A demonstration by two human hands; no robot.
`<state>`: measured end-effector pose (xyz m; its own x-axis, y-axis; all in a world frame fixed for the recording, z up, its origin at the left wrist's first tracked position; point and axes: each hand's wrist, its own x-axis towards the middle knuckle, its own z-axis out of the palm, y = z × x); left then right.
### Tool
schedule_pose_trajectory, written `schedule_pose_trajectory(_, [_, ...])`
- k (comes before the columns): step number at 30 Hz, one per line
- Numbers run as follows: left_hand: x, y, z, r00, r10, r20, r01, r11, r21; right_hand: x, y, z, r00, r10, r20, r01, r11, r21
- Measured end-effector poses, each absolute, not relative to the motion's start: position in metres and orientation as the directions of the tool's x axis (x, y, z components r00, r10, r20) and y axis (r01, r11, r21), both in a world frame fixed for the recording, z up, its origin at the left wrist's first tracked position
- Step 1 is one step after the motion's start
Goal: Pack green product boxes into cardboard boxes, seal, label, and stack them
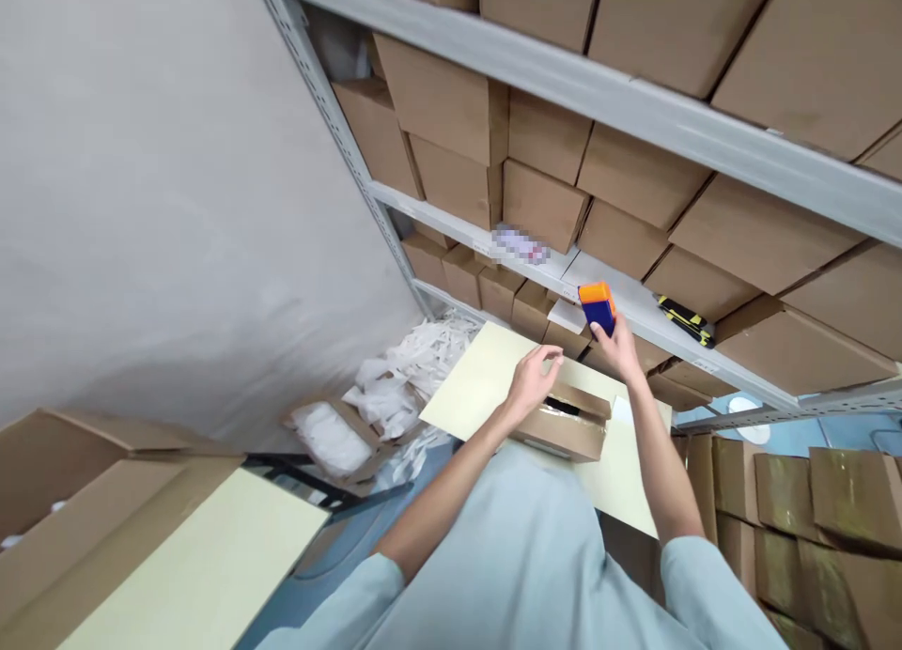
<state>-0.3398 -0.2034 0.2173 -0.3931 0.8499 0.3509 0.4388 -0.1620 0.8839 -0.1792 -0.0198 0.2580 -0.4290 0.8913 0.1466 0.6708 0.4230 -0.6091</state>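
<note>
My right hand [617, 346] is closed around a small block-shaped object [598, 309] with an orange end and a dark blue body, held up by the shelf edge. What kind of object it is, I cannot make out. My left hand [534, 379] hovers over the left part of an opened cardboard box [564, 434], fingers loosely curved and nothing visible in them. The box sits on a pale yellow board [461, 378] in front of me. Inside it something black shows through the gap. A white slip of paper [623, 411] lies right of the box.
Metal shelving [451, 225] packed with cardboard boxes rises ahead. A black-and-yellow tool [683, 319] rests on a shelf. White paper strips [437, 349] are heaped by the wall. A second yellow board [211, 561] lies beside a large carton [85, 537] at left; cartons [796, 500] are stacked at right.
</note>
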Motion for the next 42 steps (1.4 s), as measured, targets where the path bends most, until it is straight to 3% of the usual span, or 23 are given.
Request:
schedule_pose_trajectory(2, [-0.336,-0.225,0.210,-0.436,0.839,0.326,0.342,-0.181,0.922,-0.171,-0.075,0.237,-0.436,0.883,0.176,0.386,0.360,-0.849])
schedule_pose_trajectory(5, [-0.329,-0.251,0.206,-0.446,0.844,0.299,0.258,-0.199,0.946,-0.171,-0.147,0.219,-0.435,0.893,0.119,0.146,0.200,-0.969])
schedule_pose_trajectory(12, [-0.325,-0.275,0.206,-0.458,0.840,0.291,0.255,-0.190,0.948,-0.191,-0.203,0.211,-0.351,0.933,0.076,0.092,0.115,-0.989])
schedule_pose_trajectory(18, [-0.340,-0.290,0.207,-0.377,0.873,0.311,0.316,-0.195,0.929,-0.195,-0.213,0.207,-0.394,0.919,-0.001,0.125,0.053,-0.991])
schedule_pose_trajectory(24, [-0.372,-0.292,0.246,-0.430,0.823,0.370,0.385,-0.204,0.900,-0.180,-0.217,0.221,-0.473,0.874,0.113,0.172,0.217,-0.961])
schedule_pose_trajectory(30, [-0.397,-0.286,0.298,-0.270,0.859,0.435,0.450,-0.286,0.846,-0.155,-0.209,0.240,-0.591,0.794,0.139,0.273,0.359,-0.893])
schedule_pose_trajectory(36, [-0.398,-0.291,0.319,-0.211,0.896,0.390,0.436,-0.270,0.858,-0.133,-0.196,0.249,-0.647,0.736,0.199,0.395,0.547,-0.738])
schedule_pose_trajectory(42, [-0.400,-0.295,0.326,-0.133,0.889,0.439,0.469,-0.334,0.818,-0.122,-0.188,0.262,-0.718,0.581,0.384,0.318,0.764,-0.562])
